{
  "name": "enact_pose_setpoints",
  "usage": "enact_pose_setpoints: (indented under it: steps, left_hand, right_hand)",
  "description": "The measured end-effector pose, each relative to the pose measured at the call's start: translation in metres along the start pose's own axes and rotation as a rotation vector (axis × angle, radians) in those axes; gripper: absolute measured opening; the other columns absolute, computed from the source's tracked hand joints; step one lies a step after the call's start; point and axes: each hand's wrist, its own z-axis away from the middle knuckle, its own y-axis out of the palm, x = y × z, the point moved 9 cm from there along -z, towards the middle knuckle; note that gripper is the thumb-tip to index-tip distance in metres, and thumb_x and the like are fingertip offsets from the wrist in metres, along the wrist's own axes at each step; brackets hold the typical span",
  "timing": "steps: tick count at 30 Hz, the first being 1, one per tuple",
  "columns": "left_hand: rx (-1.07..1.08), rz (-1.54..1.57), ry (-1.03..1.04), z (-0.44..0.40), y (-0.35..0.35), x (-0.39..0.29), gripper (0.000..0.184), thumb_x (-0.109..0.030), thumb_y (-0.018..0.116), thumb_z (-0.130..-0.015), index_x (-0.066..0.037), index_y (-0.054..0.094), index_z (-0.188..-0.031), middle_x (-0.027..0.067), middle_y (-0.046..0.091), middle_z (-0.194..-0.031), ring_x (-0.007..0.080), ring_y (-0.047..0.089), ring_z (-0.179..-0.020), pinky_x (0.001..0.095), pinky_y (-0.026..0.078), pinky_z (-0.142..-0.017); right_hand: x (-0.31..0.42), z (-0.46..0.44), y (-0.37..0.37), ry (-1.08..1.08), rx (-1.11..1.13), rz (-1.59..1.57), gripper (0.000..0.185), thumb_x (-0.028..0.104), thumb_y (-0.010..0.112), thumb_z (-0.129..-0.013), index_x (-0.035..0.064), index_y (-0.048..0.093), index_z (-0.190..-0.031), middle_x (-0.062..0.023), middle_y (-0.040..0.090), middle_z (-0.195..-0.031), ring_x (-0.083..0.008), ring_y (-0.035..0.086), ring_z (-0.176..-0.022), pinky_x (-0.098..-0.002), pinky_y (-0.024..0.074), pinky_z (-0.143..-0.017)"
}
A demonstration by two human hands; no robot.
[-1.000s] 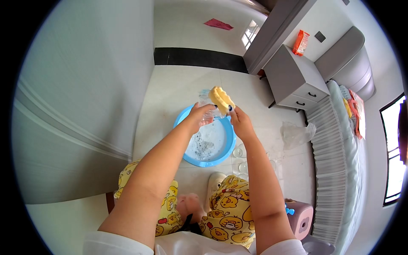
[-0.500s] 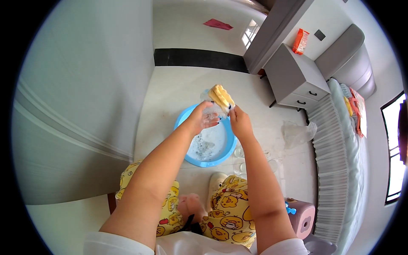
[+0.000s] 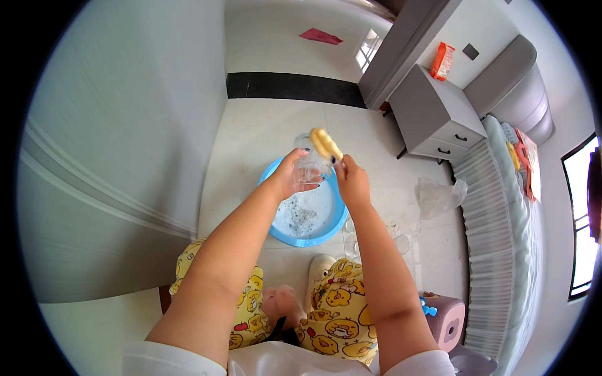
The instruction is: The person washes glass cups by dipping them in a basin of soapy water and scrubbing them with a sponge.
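Note:
Above a blue basin [image 3: 302, 241] of sudsy water [image 3: 316, 210], my left hand [image 3: 290, 174] is wrapped round the side of a clear drinking glass [image 3: 311, 168]. The glass is tilted, with its outline hard to make out against the floor. My right hand [image 3: 355, 183] pinches the near end of a yellow sponge [image 3: 325, 145]. The sponge is at the far right side of the glass; whether the two touch I cannot tell. Several clear glasses [image 3: 402, 243] stand on the floor right of the basin, partly hidden by my right forearm.
A crumpled clear plastic bag [image 3: 441, 197] lies on the floor to the right. Beyond it are a grey nightstand [image 3: 433, 109] with an orange packet [image 3: 443, 61] and a bed [image 3: 492, 238]. A pink stool [image 3: 446, 323] is at lower right, a grey panel [image 3: 119, 150] at left.
The sponge has tilted and shifted slightly left, turning a narrower side to view. Less foam shows on the glass, which my left hand still holds in nearly the same place.

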Motion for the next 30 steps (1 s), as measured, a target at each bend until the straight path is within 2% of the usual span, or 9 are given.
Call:
enact_pose_setpoints:
  steps: [4, 6, 10, 16, 18, 19, 24, 28, 30]
  left_hand:
    - [0.049, -0.033, 0.019, -0.003, -0.002, 0.001, 0.055, -0.046, 0.05, -0.073, -0.007, 0.048, -0.113, 0.0109, 0.059, -0.096, 0.0254, 0.06, -0.087, 0.0369, 0.045, -0.078]
    - [-0.012, -0.082, -0.011, -0.002, -0.003, 0.004, 0.054, -0.045, 0.05, -0.074, -0.008, 0.049, -0.113, 0.0111, 0.059, -0.096, 0.0251, 0.06, -0.087, 0.0374, 0.045, -0.079]
    - [0.002, -0.05, -0.001, -0.003, -0.005, 0.003, 0.053, -0.045, 0.049, -0.075, -0.009, 0.049, -0.113, 0.0109, 0.059, -0.096, 0.0248, 0.059, -0.087, 0.0378, 0.045, -0.079]
    - [0.006, -0.135, -0.052, 0.001, 0.003, 0.008, 0.053, -0.043, 0.052, -0.074, -0.011, 0.046, -0.115, 0.0105, 0.058, -0.099, 0.0234, 0.059, -0.086, 0.0378, 0.046, -0.078]
    - [0.036, -0.125, -0.022, 0.0, 0.004, 0.007, 0.05, -0.04, 0.057, -0.072, -0.008, 0.049, -0.11, 0.0102, 0.057, -0.093, 0.0204, 0.058, -0.078, 0.0371, 0.05, -0.071]
    - [0.035, -0.124, -0.023, -0.001, 0.004, 0.008, 0.05, -0.04, 0.057, -0.072, -0.008, 0.049, -0.11, 0.0102, 0.057, -0.093, 0.0204, 0.058, -0.078, 0.0371, 0.05, -0.071]
    - [-0.063, -0.324, -0.072, -0.004, -0.002, 0.016, 0.049, -0.036, 0.06, -0.07, -0.01, 0.049, -0.109, 0.0077, 0.057, -0.094, 0.0169, 0.057, -0.072, 0.0335, 0.051, -0.064]
    - [-0.047, -0.303, -0.009, 0.001, 0.004, 0.01, 0.05, -0.033, 0.063, -0.068, -0.01, 0.048, -0.11, 0.0062, 0.056, -0.093, 0.0161, 0.056, -0.07, 0.0322, 0.051, -0.062]
    - [-0.094, -0.401, 0.004, 0.002, 0.006, 0.005, 0.051, -0.032, 0.064, -0.067, -0.01, 0.048, -0.11, 0.0051, 0.055, -0.092, 0.0152, 0.055, -0.069, 0.0321, 0.051, -0.062]
  right_hand:
    - [0.005, 0.002, 0.001, -0.051, -0.01, -0.075, 0.012, 0.018, 0.053, -0.084, 0.0061, 0.051, -0.086, -0.0174, 0.058, -0.067, -0.0374, 0.055, -0.063, -0.044, 0.0426, -0.054]
    - [-0.008, -0.002, 0.002, 0.014, -0.021, 0.087, 0.013, 0.019, 0.054, -0.083, 0.0067, 0.052, -0.088, -0.017, 0.058, -0.068, -0.0371, 0.056, -0.064, -0.0435, 0.0428, -0.055]
    - [0.006, 0.0, -0.002, -0.063, -0.028, 0.004, 0.015, 0.02, 0.054, -0.083, 0.007, 0.053, -0.09, -0.0166, 0.059, -0.069, -0.0368, 0.056, -0.066, -0.0432, 0.0431, -0.056]
    - [-0.01, -0.002, -0.001, 0.048, -0.04, 0.117, 0.016, 0.021, 0.054, -0.082, 0.0057, 0.053, -0.088, -0.0163, 0.059, -0.07, -0.0359, 0.057, -0.066, -0.0438, 0.0434, -0.056]
    - [0.012, 0.002, -0.009, -0.141, -0.104, 0.034, 0.015, 0.021, 0.055, -0.082, 0.0059, 0.052, -0.085, -0.0162, 0.059, -0.069, -0.0356, 0.057, -0.066, -0.0443, 0.0434, -0.056]
    - [0.01, 0.001, -0.007, -0.14, -0.102, 0.034, 0.015, 0.021, 0.055, -0.082, 0.0059, 0.052, -0.085, -0.0162, 0.059, -0.069, -0.0356, 0.057, -0.066, -0.0443, 0.0434, -0.056]
    - [-0.007, 0.001, -0.006, 0.019, -0.075, 0.19, 0.013, 0.02, 0.055, -0.081, 0.0072, 0.053, -0.083, -0.016, 0.059, -0.067, -0.0354, 0.057, -0.064, -0.0443, 0.0434, -0.054]
    - [0.008, 0.004, -0.006, -0.124, -0.093, 0.121, 0.013, 0.02, 0.055, -0.081, 0.0068, 0.053, -0.083, -0.0158, 0.059, -0.068, -0.0358, 0.057, -0.063, -0.0445, 0.0433, -0.054]
    - [-0.013, -0.002, -0.01, 0.046, -0.112, 0.169, 0.014, 0.02, 0.056, -0.081, 0.0063, 0.053, -0.083, -0.016, 0.059, -0.068, -0.0365, 0.057, -0.063, -0.0447, 0.0435, -0.055]
